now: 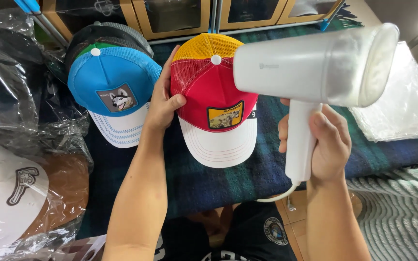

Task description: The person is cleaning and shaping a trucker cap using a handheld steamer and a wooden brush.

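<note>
Red mesh cap (pixel 212 92) is lying on the plaid blanket (pixel 228 179), and my left hand (pixel 163 104) is gripping its side. My right hand (pixel 322 142) is clenching the white steamer (pixel 310 72); I am judging that the nozzle should stay apart from my fingers (pixel 176 102).

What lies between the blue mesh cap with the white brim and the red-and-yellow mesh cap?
In the head view, the left hand lies between the blue cap and the red-and-yellow cap, gripping the red cap's side.
</note>
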